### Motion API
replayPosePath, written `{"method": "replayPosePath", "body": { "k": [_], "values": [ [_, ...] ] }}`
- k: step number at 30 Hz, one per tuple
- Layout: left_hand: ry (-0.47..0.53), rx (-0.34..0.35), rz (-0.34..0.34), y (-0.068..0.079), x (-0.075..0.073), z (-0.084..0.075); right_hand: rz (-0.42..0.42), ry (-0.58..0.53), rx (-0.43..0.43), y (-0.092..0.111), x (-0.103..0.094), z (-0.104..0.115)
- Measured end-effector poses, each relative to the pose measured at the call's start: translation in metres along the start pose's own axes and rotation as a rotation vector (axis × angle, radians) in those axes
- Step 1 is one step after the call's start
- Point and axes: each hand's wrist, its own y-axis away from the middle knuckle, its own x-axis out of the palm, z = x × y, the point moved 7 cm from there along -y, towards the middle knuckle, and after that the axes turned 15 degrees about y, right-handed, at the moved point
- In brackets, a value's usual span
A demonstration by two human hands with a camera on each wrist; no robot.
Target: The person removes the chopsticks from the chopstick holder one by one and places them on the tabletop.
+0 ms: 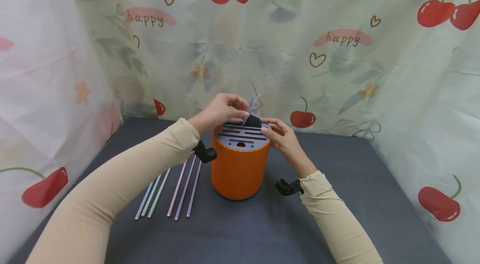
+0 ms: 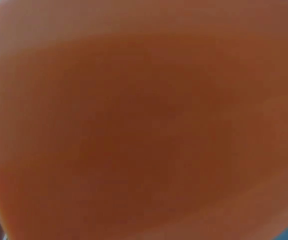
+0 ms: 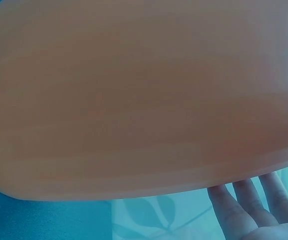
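Observation:
An orange round knife block (image 1: 240,172) with a grey slotted top (image 1: 228,139) stands upright on the dark table. At the back of that top, my left hand (image 1: 225,110) pinches thin metallic sticks (image 1: 256,103), one bluish and one pinkish, tilted up out of the block beside a black part (image 1: 253,121). My right hand (image 1: 282,135) holds the block's right rim, thumb over the top edge and fingers toward the far side. Orange wall (image 2: 144,125) fills the left wrist view. Right-hand fingers (image 3: 233,210) touch the block's wall (image 3: 134,110) in the right wrist view.
Several thin metallic sticks (image 1: 183,191) in pink, purple and pale blue-green lie on the table (image 1: 337,214), left of the block and partly under the left forearm. Cherry-printed cloth (image 1: 240,47) hangs behind and along both sides.

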Motion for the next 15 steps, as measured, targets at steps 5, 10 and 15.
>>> {"method": "replayPosePath", "body": {
  "k": [5, 10, 15],
  "values": [
    [-0.047, 0.066, 0.003, 0.001, 0.001, -0.005, 0.0, 0.001, -0.006, 0.0, 0.0, -0.001],
    [0.043, 0.24, -0.06, 0.01, -0.012, -0.037, -0.003, -0.003, -0.011, 0.0, 0.001, 0.0],
    [0.35, 0.509, -0.166, 0.04, -0.051, -0.1, -0.004, 0.003, -0.017, 0.0, 0.002, -0.001]
  ]
}}
